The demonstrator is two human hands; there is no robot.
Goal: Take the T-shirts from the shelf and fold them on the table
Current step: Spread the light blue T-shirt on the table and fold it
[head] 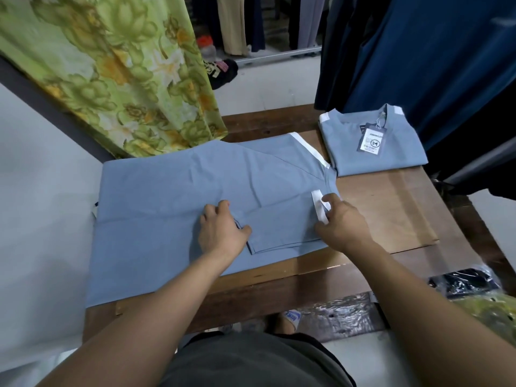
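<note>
A light blue T-shirt (167, 196) with white trim lies spread face down across the wooden table (279, 291), both sleeves folded in over its back. My left hand (222, 229) pinches the folded sleeve's edge near the shirt's middle. My right hand (344, 223) pinches the white trim of that sleeve at the shirt's right edge. A second blue T-shirt (391, 157), folded with a hang tag (372, 141) on its collar, sits at the table's far right.
A sheet of brown cardboard (391, 213) covers the table's right half. Green floral fabric (117, 74) hangs at the back left, dark blue garments (418, 51) at the back right. Plastic-wrapped packs (469, 283) lie at the lower right beside the table.
</note>
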